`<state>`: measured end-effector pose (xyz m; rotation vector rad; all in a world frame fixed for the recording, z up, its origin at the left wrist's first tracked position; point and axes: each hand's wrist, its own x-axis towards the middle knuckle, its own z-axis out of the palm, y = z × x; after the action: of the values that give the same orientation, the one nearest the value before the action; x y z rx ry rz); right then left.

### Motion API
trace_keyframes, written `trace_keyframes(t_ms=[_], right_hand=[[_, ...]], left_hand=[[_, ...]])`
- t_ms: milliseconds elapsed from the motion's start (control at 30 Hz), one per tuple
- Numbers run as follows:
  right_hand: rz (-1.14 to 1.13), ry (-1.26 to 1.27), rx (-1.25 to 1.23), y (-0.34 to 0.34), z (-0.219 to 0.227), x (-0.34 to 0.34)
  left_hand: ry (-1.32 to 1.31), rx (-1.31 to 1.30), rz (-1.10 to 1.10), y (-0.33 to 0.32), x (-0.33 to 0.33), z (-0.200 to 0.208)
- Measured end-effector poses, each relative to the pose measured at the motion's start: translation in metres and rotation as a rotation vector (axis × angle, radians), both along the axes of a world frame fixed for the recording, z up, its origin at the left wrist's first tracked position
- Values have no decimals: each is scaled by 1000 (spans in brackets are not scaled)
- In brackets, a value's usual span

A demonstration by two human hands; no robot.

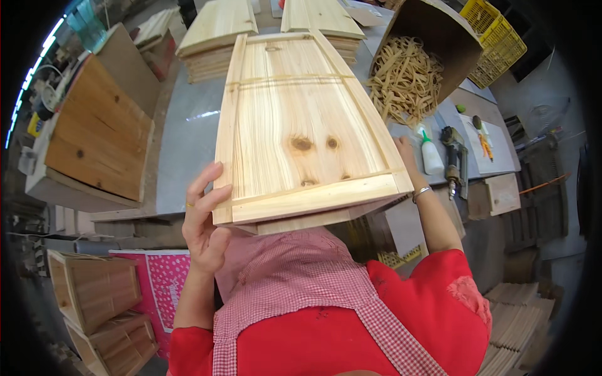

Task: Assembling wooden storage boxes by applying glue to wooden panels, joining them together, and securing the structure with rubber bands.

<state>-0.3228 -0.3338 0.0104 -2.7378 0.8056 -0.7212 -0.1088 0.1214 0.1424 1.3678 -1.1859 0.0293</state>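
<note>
A pale wooden box (282, 119) with a raised frame round its knotty panel tilts in front of me over the table's near edge. A tan rubber band (288, 81) is stretched across it near the far end. My left hand (205, 216) grips the near left corner, its curled fingertips on the side edge. Against the right side is my right hand (406, 152), holding the box there; its fingers are mostly hidden behind the wood. Just right of that hand stands a white glue bottle (431, 155) with a green tip, beside a dark air-powered nail gun (454, 160).
A carton (442, 28) lies tipped, spilling rubber bands (407, 78). Stacked wooden panels (216, 28) stand on the grey table (188, 135) at the back. A large brown wooden board (100, 125) leans at left. More wooden boxes (94, 288) are stacked lower left; a yellow crate (495, 44) is far right.
</note>
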Motion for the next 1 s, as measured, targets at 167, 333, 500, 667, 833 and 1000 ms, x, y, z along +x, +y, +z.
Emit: trace_keyframes(t_ms=[167, 333, 500, 667, 833, 1000], right_hand=[[22, 33, 92, -15, 62, 55], [140, -100, 664, 7, 164, 154], [333, -22, 384, 16, 163, 213], [471, -24, 331, -13, 142, 209], [572, 49, 698, -19, 163, 254], [512, 237, 671, 19, 181, 227]], left_hand=[[483, 125, 132, -17, 25, 31], [883, 418, 264, -92, 143, 47], [649, 663, 316, -177, 147, 48], [473, 813, 262, -195, 169, 17], [-1108, 1245, 213, -225, 265, -10], [-618, 1589, 422, -242, 217, 4]])
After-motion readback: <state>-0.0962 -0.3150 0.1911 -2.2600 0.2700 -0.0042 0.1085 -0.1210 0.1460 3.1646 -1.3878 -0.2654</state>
